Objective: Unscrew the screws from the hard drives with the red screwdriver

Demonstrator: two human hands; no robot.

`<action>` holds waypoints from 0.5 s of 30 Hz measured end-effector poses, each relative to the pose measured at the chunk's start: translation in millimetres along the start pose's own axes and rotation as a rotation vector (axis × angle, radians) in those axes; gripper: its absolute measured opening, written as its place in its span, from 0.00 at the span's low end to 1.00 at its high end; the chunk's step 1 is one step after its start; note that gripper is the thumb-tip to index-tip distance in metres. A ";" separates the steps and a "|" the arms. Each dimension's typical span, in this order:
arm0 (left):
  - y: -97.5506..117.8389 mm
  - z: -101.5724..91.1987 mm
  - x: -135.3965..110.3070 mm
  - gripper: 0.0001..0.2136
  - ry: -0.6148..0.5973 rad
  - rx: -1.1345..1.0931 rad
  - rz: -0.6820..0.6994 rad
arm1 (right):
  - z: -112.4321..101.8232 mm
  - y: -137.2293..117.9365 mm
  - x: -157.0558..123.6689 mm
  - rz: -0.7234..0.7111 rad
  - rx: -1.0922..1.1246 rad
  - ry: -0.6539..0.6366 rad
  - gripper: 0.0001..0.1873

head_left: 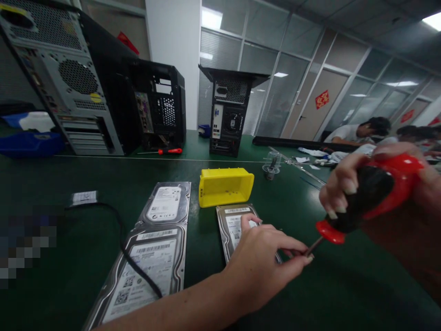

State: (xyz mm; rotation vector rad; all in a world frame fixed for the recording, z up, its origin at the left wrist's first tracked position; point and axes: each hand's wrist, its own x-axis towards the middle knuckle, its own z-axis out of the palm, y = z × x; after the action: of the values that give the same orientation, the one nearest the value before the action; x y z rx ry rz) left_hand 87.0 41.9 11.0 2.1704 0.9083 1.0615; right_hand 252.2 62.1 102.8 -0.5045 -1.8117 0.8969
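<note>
My right hand [375,184] is wrapped around the red and black handle of a screwdriver [384,186], its shaft slanting down to the left. At the shaft's lower end, my left hand [258,257] pinches the tip between thumb and forefinger. Whether a small screw is also in that pinch is hidden. Beneath and behind the left hand lies a hard drive [223,230], label up and partly covered by the fingers. Two more hard drives lie to the left, a farther one [167,202] and a nearer one [148,262], end to end.
A yellow bin [225,172] stands tipped towards me beyond the drives. A black cable [120,230] crosses the nearer left drive. Computer cases [229,110] line the back of the green table, with another screwdriver [170,151] before them. A clear spindle [272,165] stands right; people sit beyond.
</note>
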 end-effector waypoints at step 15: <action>-4.4 -1.8 -1.4 0.07 -0.047 -0.033 0.008 | 0.9 6.6 8.4 0.025 0.236 0.056 0.11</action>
State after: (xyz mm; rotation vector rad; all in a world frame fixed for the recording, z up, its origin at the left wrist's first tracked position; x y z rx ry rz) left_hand 83.5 43.9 8.2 2.1647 0.8555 1.0181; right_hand 247.6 71.7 102.5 -0.3989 -1.6257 1.0876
